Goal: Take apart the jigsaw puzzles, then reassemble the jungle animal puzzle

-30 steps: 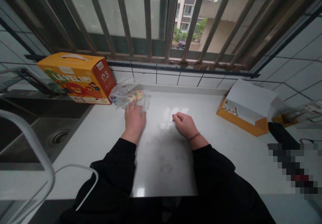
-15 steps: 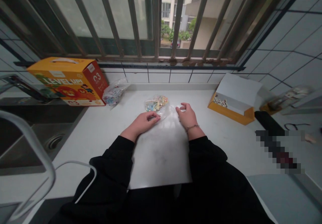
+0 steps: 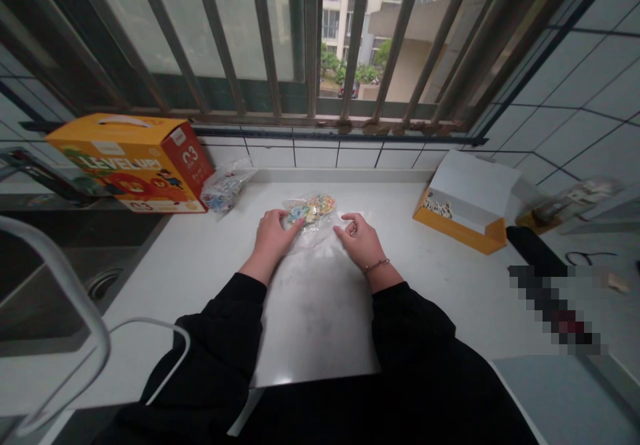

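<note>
Centre of frame: left hand [image 3: 275, 237] touches clear bag [image 3: 319, 209], grip unclear; right hand [image 3: 361, 239] loosely spread, right beside bag.

Stretches as a white surface [image 3: 320, 325], bearing an orange carton [image 3: 120, 181], a plastic bag [image 3: 225, 188] beside it, a bag of colourful pieces [image 3: 316, 207] centrally, an open box [image 3: 457, 229] at right.

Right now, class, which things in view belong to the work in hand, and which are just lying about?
In the work:
clear bag of colourful pieces
left hand, touching it
right hand, close by it

Seemingly just lying about:
big box with a handle
second bag, beside that box
open box, farther right
</note>
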Motion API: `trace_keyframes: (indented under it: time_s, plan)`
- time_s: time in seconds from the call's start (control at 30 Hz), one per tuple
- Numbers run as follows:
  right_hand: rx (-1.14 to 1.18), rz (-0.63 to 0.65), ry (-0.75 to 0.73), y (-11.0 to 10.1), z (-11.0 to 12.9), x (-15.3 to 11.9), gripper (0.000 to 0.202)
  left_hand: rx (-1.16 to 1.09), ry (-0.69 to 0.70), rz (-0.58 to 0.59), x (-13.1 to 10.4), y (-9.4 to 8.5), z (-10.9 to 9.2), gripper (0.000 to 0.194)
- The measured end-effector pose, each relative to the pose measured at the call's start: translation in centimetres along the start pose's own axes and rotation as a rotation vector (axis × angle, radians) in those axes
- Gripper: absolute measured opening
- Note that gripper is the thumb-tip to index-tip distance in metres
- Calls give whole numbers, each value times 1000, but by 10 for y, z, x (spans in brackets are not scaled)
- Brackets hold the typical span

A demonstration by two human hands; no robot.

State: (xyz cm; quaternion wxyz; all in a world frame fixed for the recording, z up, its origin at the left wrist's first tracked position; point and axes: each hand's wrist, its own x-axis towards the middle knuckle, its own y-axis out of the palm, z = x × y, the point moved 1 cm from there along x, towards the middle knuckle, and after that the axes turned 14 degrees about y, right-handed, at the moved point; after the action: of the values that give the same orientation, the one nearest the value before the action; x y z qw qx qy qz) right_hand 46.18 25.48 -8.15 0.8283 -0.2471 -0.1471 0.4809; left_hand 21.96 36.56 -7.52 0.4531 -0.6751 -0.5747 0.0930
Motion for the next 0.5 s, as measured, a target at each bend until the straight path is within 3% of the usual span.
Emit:
trace_keyframes:
  time_s: [0.1, 0.27, 0.37, 0.5]
  plan:
    - [-45, -97, 99, -7, -5, 7, 22, 12, 6, 81, -1, 0, -5, 16]
    - [-92, -295, 281, -26, -12, 8, 26, -73, -7, 64, -6, 0, -12, 19]
    - [57, -196, 322, -23, -7, -1, 40, -212, -52, -55, -9, 6, -15, 28]
    - [523, 13, 281, -3, 1, -5, 31, -375, 65, -61, -6, 16, -18, 69]
